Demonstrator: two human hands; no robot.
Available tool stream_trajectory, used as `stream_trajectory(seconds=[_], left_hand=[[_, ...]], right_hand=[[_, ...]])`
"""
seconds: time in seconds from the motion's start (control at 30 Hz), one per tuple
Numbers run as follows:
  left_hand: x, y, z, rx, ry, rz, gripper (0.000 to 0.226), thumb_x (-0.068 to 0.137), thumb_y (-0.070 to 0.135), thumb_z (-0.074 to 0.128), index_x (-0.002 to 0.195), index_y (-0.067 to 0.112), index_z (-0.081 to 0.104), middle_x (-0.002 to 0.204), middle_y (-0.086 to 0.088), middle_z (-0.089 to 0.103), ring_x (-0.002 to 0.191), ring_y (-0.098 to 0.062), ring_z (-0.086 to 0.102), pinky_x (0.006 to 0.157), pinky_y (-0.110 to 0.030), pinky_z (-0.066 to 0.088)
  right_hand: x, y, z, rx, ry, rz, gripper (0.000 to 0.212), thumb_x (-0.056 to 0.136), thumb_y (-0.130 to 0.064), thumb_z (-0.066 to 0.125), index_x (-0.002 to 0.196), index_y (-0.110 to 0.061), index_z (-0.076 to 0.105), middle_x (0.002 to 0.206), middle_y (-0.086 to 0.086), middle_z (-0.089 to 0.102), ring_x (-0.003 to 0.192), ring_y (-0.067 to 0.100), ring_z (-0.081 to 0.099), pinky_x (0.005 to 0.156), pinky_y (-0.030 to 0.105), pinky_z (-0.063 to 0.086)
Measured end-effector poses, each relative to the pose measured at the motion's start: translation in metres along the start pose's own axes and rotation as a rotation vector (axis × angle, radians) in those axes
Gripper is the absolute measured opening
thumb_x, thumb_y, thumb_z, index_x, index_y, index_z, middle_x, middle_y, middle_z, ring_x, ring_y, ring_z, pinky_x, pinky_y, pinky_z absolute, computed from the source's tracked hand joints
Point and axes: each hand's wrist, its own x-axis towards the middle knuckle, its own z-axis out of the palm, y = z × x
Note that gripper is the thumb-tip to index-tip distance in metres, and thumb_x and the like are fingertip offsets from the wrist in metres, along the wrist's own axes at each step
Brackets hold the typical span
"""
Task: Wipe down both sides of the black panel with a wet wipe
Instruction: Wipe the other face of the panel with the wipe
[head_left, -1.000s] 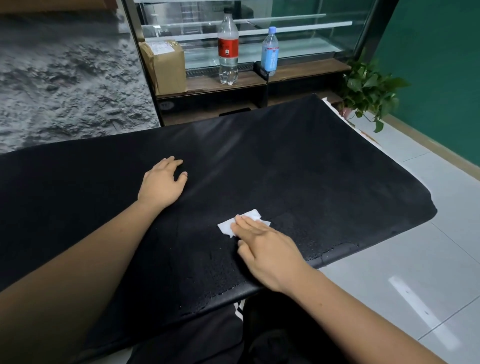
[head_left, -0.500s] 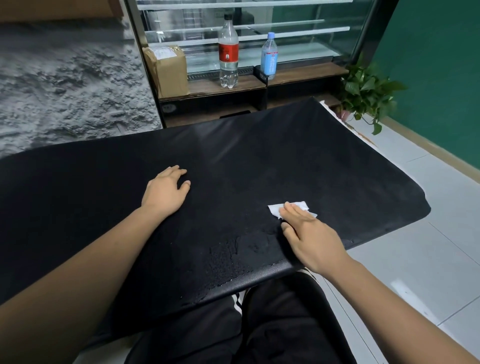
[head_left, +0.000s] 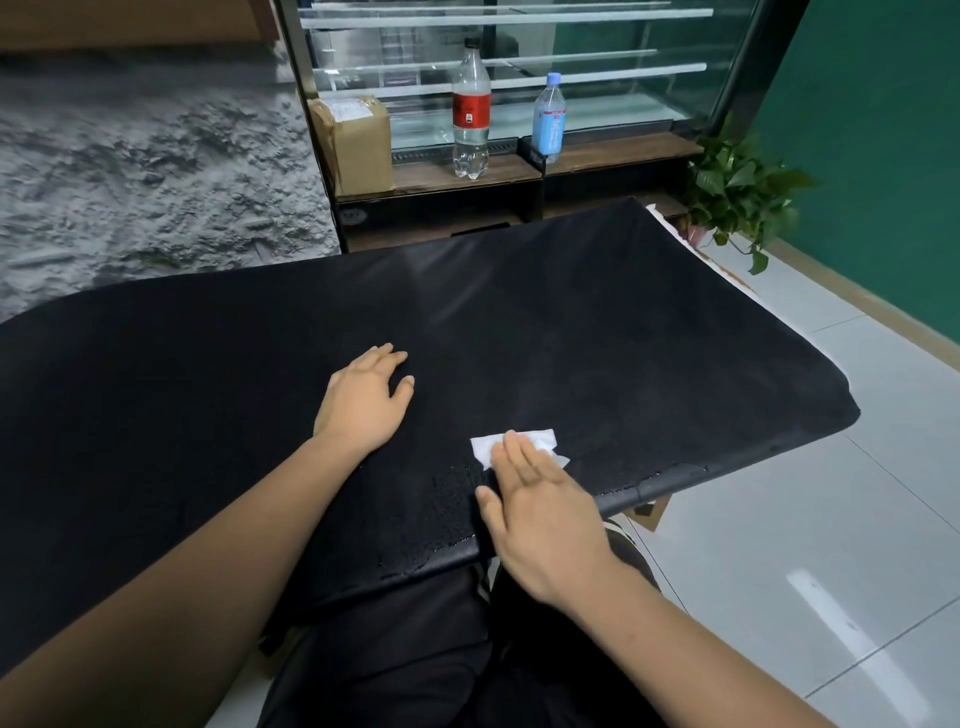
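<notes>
Head view shows the black panel (head_left: 571, 338) lying flat across the person's lap, its near edge over the dark trousers (head_left: 415, 649) and its right end hanging out above the tiled floor (head_left: 805, 519). The white wipe (head_left: 535, 439) lies on the top face near the front edge, right of the middle. The right hand (head_left: 540, 509) presses it down with straight fingers (head_left: 519, 457) held close together, thumb out to the side. The left hand (head_left: 361, 402) rests flat on the panel just beside it, fingers a little apart, steadying the board.

Beads of wet (head_left: 447, 493) show only along the front strip, so most of this face probably remains, and the underside looks untouched. Overlapping strokes under a flat palm should work best, with the left hand bearing down so the panel does not tip off the knees. The overhanging right end could dip under pressure.

Beyond the far edge stand a glass display case (head_left: 597, 78), a cardboard box (head_left: 358, 143), a red-labelled bottle (head_left: 471, 109), a blue bottle (head_left: 549, 119) and a potted plant (head_left: 737, 197). None touch the panel, though turning it over will likely need room there.
</notes>
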Motion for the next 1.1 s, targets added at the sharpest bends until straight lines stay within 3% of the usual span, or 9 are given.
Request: stream_trajectory(seconds=[0.2, 0.4, 0.53, 0.7, 0.93, 1.1], left_hand=[[-0.003, 0.002, 0.001, 0.023, 0.013, 0.003, 0.051, 0.107, 0.046, 0.046, 0.154, 0.027, 0.051, 0.165, 0.004, 0.042, 0.156, -0.012, 0.029, 0.126, -0.038, 0.025], [-0.003, 0.002, 0.000, 0.016, 0.022, 0.006, 0.050, 0.106, 0.046, 0.046, 0.153, 0.029, 0.051, 0.164, 0.005, 0.042, 0.155, -0.012, 0.031, 0.126, -0.039, 0.027], [-0.005, 0.002, 0.000, 0.009, 0.024, 0.005, 0.050, 0.106, 0.046, 0.046, 0.153, 0.029, 0.051, 0.164, 0.006, 0.043, 0.155, -0.012, 0.031, 0.126, -0.040, 0.027], [-0.005, 0.000, 0.001, 0.002, 0.030, 0.006, 0.050, 0.106, 0.046, 0.047, 0.153, 0.029, 0.052, 0.163, 0.006, 0.043, 0.154, -0.012, 0.032, 0.125, -0.039, 0.027], [-0.004, -0.001, 0.002, -0.004, 0.027, 0.002, 0.050, 0.106, 0.047, 0.046, 0.153, 0.030, 0.052, 0.164, 0.006, 0.043, 0.155, -0.012, 0.031, 0.125, -0.039, 0.027], [-0.004, -0.002, 0.002, 0.000, 0.022, -0.003, 0.051, 0.106, 0.048, 0.045, 0.153, 0.030, 0.051, 0.164, 0.006, 0.042, 0.155, -0.012, 0.030, 0.125, -0.040, 0.026]], right_hand=[[-0.015, -0.048, 0.008, 0.004, -0.030, -0.171, 0.071, 0.110, -0.050, 0.013, 0.167, -0.007, 0.014, 0.175, 0.011, 0.008, 0.162, 0.020, 0.000, 0.131, 0.038, 0.003], [-0.025, -0.077, 0.009, 0.031, -0.012, -0.285, 0.068, 0.111, -0.045, 0.021, 0.166, -0.005, 0.018, 0.174, 0.014, 0.014, 0.162, 0.021, 0.004, 0.131, 0.038, 0.001], [-0.027, -0.076, 0.013, 0.065, 0.003, -0.318, 0.066, 0.111, -0.043, 0.023, 0.166, -0.007, 0.021, 0.174, 0.011, 0.015, 0.162, 0.018, 0.005, 0.131, 0.034, -0.002], [-0.024, -0.043, 0.008, 0.091, 0.009, -0.407, 0.059, 0.111, -0.042, 0.027, 0.164, -0.017, 0.031, 0.173, 0.001, 0.024, 0.160, 0.010, 0.013, 0.131, 0.029, 0.004], [-0.032, 0.013, -0.008, 0.102, 0.022, -0.302, 0.054, 0.112, -0.043, 0.026, 0.162, -0.027, 0.036, 0.171, -0.010, 0.028, 0.158, 0.000, 0.014, 0.128, 0.019, 0.001], [-0.039, 0.054, -0.013, 0.118, 0.018, -0.158, 0.052, 0.112, -0.044, 0.028, 0.163, -0.035, 0.032, 0.171, -0.019, 0.022, 0.157, -0.006, 0.009, 0.129, 0.023, 0.012]])
